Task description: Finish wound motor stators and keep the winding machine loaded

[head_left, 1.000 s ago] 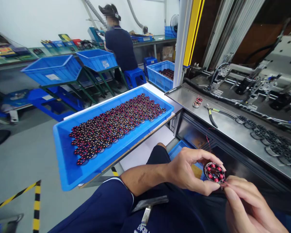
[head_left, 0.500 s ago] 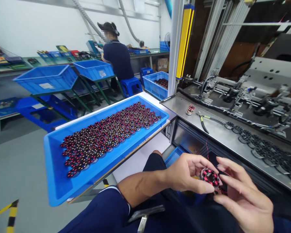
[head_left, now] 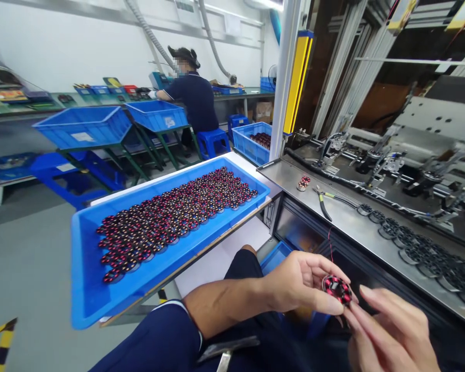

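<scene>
A ring-shaped motor stator (head_left: 337, 290), black with red wire coils, is gripped at its rim between the thumb and fingers of my left hand (head_left: 300, 284). A thin red wire (head_left: 330, 244) rises above that hand. My right hand (head_left: 391, 325) is at the stator's lower right edge, with some fingertips pressed together there and other fingers raised. What lies between those fingertips is too small to make out. Beyond my hands, a pair of cutting pliers (head_left: 324, 202) with black and yellow-green handles lies on the metal bench (head_left: 290, 175), near a few loose stators (head_left: 303, 183).
On my left is a long blue tray (head_left: 86, 289) filled with wound stators (head_left: 178, 212). Black unwound cores (head_left: 418, 245) line the bench by a machine (head_left: 395, 160). A yellow post (head_left: 298, 82) stands at its corner. Behind, a co-worker (head_left: 196, 98) sits near blue bins (head_left: 81, 126).
My right hand has shifted down, its fingertips coming together at the stator's lower edge. My left hand still holds the stator, now with its coil face more visible. The view has tilted slightly up.
</scene>
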The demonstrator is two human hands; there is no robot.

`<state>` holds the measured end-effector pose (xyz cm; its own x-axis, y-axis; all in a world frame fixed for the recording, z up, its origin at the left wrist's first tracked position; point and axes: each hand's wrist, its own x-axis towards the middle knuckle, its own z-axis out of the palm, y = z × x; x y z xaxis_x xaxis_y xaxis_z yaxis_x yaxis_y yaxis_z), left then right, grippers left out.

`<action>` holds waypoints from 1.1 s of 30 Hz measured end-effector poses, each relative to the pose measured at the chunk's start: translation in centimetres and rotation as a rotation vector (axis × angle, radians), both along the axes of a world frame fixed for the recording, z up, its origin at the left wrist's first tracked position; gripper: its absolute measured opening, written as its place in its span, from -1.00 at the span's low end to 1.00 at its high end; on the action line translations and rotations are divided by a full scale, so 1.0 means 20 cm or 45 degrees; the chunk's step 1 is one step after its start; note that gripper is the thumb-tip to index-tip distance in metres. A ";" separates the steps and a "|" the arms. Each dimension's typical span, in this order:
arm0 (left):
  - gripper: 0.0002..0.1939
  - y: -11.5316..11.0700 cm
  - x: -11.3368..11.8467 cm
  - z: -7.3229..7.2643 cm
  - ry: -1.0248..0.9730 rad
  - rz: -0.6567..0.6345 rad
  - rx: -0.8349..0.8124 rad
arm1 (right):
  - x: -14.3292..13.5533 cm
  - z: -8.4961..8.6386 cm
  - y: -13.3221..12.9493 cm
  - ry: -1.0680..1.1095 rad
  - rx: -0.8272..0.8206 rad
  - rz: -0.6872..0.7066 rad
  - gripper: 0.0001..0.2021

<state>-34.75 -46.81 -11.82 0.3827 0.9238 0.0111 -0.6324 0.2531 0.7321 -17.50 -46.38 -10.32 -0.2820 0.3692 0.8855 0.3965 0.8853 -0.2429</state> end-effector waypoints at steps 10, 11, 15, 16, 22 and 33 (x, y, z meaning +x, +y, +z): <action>-0.38 -0.02 0.09 -0.04 0.121 0.671 0.715 | -0.22 -0.09 -0.11 0.824 -0.467 -0.153 -0.87; -0.38 -0.02 0.10 -0.05 0.116 0.700 0.737 | -0.23 -0.10 -0.11 0.879 -0.503 -0.091 -0.89; -0.33 -0.03 0.09 -0.05 0.097 0.637 0.629 | -0.22 -0.10 -0.05 0.799 -0.503 0.072 -0.91; -0.27 -0.03 0.08 -0.04 0.117 0.572 0.565 | -0.20 -0.10 -0.04 0.736 -0.460 0.077 -0.90; -0.37 0.01 -0.01 -0.06 0.185 0.023 0.356 | -0.08 -0.07 0.01 0.364 -0.268 0.059 -0.80; -0.49 0.05 -0.01 -0.09 -0.214 -0.150 0.312 | -0.02 0.02 0.02 0.086 -0.287 -0.048 -0.87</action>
